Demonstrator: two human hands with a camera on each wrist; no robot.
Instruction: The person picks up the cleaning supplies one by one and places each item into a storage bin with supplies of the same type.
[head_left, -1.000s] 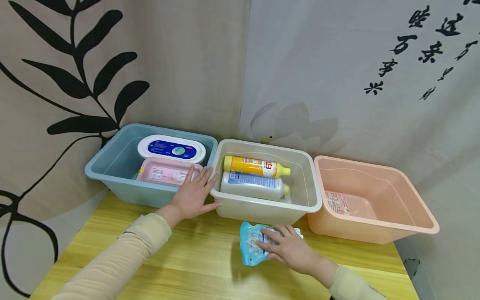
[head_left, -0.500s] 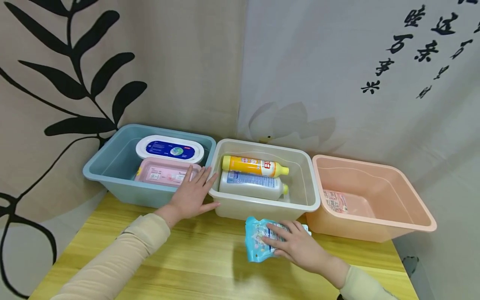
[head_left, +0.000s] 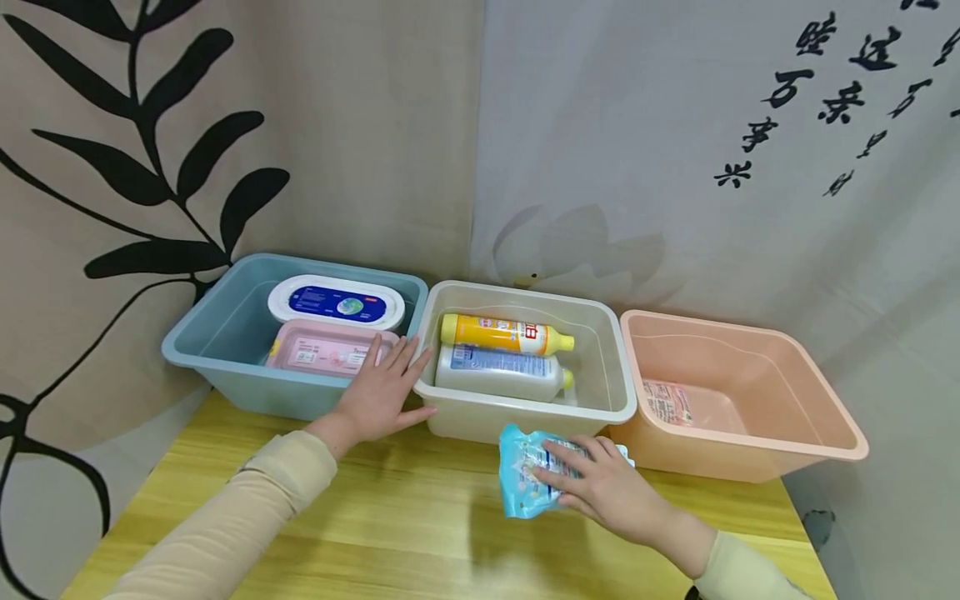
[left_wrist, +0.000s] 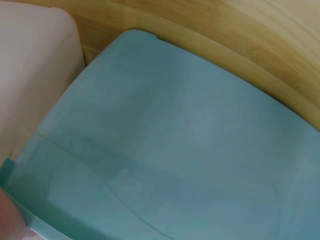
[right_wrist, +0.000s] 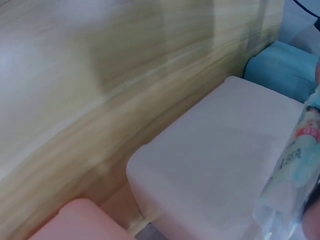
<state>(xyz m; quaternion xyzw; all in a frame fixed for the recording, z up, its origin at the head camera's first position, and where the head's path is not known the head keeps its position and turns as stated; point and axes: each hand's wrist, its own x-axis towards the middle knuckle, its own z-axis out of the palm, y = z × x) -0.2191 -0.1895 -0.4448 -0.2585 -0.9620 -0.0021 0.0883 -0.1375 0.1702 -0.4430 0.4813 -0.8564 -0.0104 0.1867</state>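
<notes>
My right hand (head_left: 618,492) grips a light blue printed soft pouch (head_left: 525,475) from above, its fingers spread over the front. The pouch hangs over the table before the cream bin (head_left: 480,423), and its shadow falls below on the wood. In the right wrist view the pouch (right_wrist: 295,160) shows edge-on at the right. My left hand (head_left: 375,400) lies with straight fingers over the near right rim of the blue bin (head_left: 247,379), fingertips by a pink lidded pack (head_left: 322,348). The thumb points toward the cream bin.
A white oval tub (head_left: 337,302) with a blue label also sits in the blue bin. The cream bin holds a yellow bottle (head_left: 502,333) and a white bottle (head_left: 498,372). A peach bin (head_left: 727,450) with a printed label inside stands right, on the wooden table (head_left: 390,533).
My right hand has lifted the pouch and carried it slightly right and toward the bins. The left hand stays at the blue bin's rim; the whole view shifts a little.
</notes>
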